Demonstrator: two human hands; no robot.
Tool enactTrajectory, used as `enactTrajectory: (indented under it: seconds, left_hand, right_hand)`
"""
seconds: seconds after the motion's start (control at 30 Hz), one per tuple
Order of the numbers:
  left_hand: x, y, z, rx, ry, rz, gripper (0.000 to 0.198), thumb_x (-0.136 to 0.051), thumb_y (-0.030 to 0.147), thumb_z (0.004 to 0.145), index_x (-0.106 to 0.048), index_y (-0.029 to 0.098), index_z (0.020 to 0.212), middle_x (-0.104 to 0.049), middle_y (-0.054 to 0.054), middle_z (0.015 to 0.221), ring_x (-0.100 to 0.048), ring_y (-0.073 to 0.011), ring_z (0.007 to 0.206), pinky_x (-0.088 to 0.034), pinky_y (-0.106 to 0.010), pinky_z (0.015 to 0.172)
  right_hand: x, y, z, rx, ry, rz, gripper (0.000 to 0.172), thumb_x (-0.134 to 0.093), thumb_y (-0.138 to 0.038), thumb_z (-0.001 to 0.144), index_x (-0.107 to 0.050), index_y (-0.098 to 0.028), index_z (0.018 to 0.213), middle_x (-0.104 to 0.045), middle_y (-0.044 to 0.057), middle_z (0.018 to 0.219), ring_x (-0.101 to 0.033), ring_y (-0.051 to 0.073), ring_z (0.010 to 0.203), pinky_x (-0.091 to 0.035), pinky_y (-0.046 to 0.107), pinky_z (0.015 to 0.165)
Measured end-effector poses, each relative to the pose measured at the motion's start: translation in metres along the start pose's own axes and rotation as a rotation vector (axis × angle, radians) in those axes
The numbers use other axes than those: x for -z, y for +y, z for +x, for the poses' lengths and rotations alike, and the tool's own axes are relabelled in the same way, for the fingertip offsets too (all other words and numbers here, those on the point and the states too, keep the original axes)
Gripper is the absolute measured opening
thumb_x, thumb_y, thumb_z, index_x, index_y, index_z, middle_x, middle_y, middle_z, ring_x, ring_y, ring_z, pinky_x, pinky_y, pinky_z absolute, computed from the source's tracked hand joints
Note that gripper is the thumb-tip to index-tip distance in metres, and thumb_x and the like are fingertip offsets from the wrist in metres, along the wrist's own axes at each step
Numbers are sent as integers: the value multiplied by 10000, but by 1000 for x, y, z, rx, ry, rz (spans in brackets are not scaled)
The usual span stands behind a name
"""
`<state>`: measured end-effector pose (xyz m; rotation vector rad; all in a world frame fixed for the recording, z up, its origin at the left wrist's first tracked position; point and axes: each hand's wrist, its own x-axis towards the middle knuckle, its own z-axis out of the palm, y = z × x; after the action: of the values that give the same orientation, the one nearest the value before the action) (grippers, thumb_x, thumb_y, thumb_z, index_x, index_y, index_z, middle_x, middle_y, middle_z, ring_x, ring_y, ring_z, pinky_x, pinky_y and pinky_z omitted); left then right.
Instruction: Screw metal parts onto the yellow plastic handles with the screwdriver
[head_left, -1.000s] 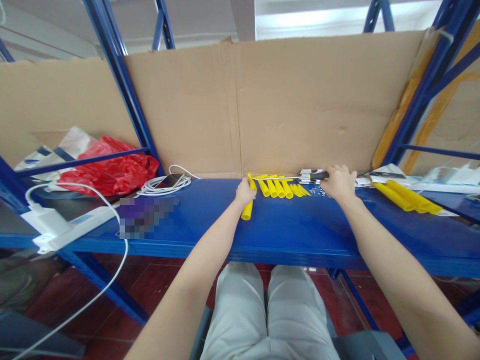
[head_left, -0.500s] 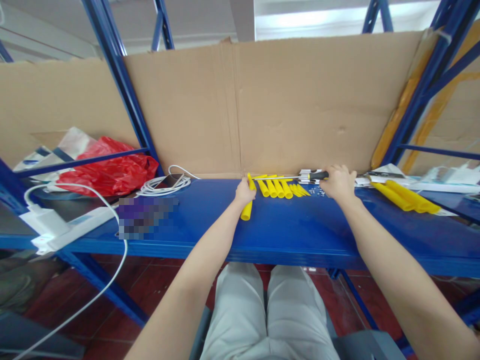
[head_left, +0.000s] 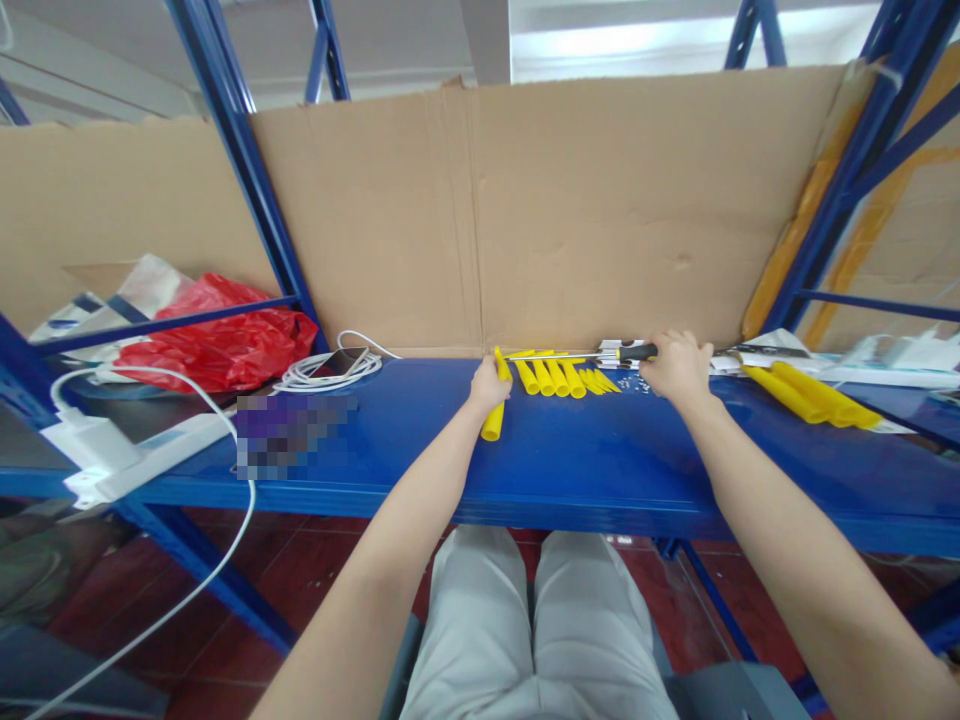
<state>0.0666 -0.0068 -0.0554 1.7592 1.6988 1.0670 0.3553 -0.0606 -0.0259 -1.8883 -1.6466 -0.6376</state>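
Near-zero delta vs 0.5 s and 1 s ago: only a hair of camera shift. Both hands, the held parts and the row of tubes sit where they did.

Left hand (head_left: 489, 382): closed around a yellow tube (head_left: 493, 424), gripping it toward the far end. Tube is over the blue shelf (head_left: 570, 450), left of the row, its open near end pointing back at the person. Angle unchanged.

Right hand (head_left: 679, 365): closed on the black handle of a screwdriver (head_left: 636, 352). Shaft lies roughly level, pointing left across the back of the row, tip right by the held tube. Can't tell if the tip touches or goes in; too small. No visible shift there either.

Between the hands: a row of yellow tubes (head_left: 560, 380), with smaller yellow pieces (head_left: 598, 381) at its right end, then small pale bits (head_left: 636, 384) scattered just beside the right hand. Same layout as before.

Right of the right hand: more yellow tubes (head_left: 791, 393) side by side, unmoved. Far left: red plastic bag (head_left: 217, 330), coiled white cable (head_left: 322, 374) and white power strip (head_left: 176, 445), also unchanged.
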Motion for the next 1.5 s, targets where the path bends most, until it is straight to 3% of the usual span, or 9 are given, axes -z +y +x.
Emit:
enactTrajectory:
  seconds: [0.53,0.7,0.87,1.13,1.33,1.5]
  left_hand:
    - [2,3,-4,-25,-12,5,450,-645,58,862,-541,167,1286,-700,-98,1302,-775,-158,804,-579,-206,639]
    - [4,6,-7,-34,-23,-18,469,-638,42,859,-538,174,1298,-675,-96,1354,-764,-129,756,-560,-185,601]
    - [5,6,-8,-31,-18,-19,505,-662,31,835,-555,191,1302,-696,-92,1314,-765,-133,743,-576,-198,638]
    - [6,5,-7,-46,-37,40,455,-638,29,852,-559,169,1278,-705,-105,1293,-762,-137,729,-570,-206,645]
    - [5,3,-6,-64,-25,89,465,-655,42,833,-566,187,1266,-744,-77,1193,-774,-165,810,-589,-230,725]
    - [4,2,-4,-107,-24,105,479,-645,40,828,-566,197,1273,-707,-92,1296,-769,-198,956,-601,-259,795]
  right_hand:
    - [-1,2,0,-7,-4,10,357,-534,-219,766,-735,-166,1055,-688,192,1081,-525,362,1025,-396,481,837]
    - [-4,7,2,-40,-76,-21,394,-543,-234,766,-752,-185,1096,-726,177,1073,-594,364,1033,-435,508,873]
    - [-6,9,4,-56,-176,-48,395,-603,-243,736,-781,-244,1089,-761,134,1010,-668,346,1009,-475,443,849]
    - [-3,10,2,-24,-310,-82,395,-599,-254,781,-768,-209,1136,-763,149,1129,-702,336,1059,-508,375,812]
    - [-11,15,5,11,-334,-66,421,-615,-236,773,-754,-204,1170,-767,134,1101,-706,316,1044,-513,357,810]
    - [-9,14,5,28,-269,-119,324,-600,-196,787,-741,-208,1079,-752,145,1113,-692,313,1052,-504,376,810]
